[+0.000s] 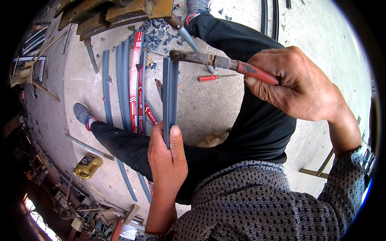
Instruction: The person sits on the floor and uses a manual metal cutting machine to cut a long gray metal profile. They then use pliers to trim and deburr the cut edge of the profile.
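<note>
My left hand (pixel 169 160) is closed around the lower part of a grey channel-shaped strip (pixel 172 94), with the thumb pressed along its side. The strip points away from me, its far end free. In my right hand (pixel 287 82) is a red-handled metal tool that looks like snips (pixel 225 63), seen edge-on. My fingers wrap its handle. The tool's dark head lies at the strip's far end, touching or just over it; I cannot tell which. Just left of the strip, a dark metal blade-like piece (pixel 159 87) is partly hidden.
Long grey strips (pixel 122 84) and red-labelled strips (pixel 136 76) lie on the floor. Dark offcuts (pixel 159 34) are heaped near a brown metal stand (pixel 132 12). A red screwdriver (pixel 208 78) lies between my legs. A yellow-gold jug (pixel 88 166) stands at left.
</note>
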### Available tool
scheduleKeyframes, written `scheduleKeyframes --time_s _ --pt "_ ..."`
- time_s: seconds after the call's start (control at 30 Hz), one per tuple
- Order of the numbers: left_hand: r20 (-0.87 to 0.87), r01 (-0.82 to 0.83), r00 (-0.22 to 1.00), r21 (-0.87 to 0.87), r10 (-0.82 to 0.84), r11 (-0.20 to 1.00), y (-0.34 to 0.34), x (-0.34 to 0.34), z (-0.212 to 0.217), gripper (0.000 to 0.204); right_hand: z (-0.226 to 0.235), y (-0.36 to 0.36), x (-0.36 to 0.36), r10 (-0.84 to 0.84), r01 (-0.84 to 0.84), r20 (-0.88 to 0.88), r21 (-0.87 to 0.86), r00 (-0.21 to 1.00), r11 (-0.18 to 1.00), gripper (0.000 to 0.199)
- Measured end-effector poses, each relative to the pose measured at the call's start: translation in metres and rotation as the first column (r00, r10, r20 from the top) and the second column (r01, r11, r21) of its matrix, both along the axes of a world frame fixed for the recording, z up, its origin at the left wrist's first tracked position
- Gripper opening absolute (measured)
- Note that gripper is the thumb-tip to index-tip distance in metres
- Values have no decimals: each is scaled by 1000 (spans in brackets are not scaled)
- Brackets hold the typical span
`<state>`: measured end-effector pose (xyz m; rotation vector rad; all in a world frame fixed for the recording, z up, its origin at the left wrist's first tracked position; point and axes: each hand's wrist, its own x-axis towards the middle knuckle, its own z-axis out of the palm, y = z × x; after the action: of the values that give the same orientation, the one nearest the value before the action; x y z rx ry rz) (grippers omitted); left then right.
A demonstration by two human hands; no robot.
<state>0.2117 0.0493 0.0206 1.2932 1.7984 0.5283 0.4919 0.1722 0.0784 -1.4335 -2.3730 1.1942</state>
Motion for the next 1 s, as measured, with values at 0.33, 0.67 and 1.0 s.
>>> scheduleKeyframes --time_s 0.33,0.67,1.0 --pt "-80 51 996 48 -47 998 0 0 -2 44 -1 3 1 31 -30 -27 40 999 999 25" --pt "-132 68 990 74 -58 995 0 1 -6 46 -8 1 0 33 -31 -36 50 999 998 27" --pt "-42 29 999 65 -27 997 -1 -1 -6 48 -3 2 3 53 -47 -106 58 993 997 21"
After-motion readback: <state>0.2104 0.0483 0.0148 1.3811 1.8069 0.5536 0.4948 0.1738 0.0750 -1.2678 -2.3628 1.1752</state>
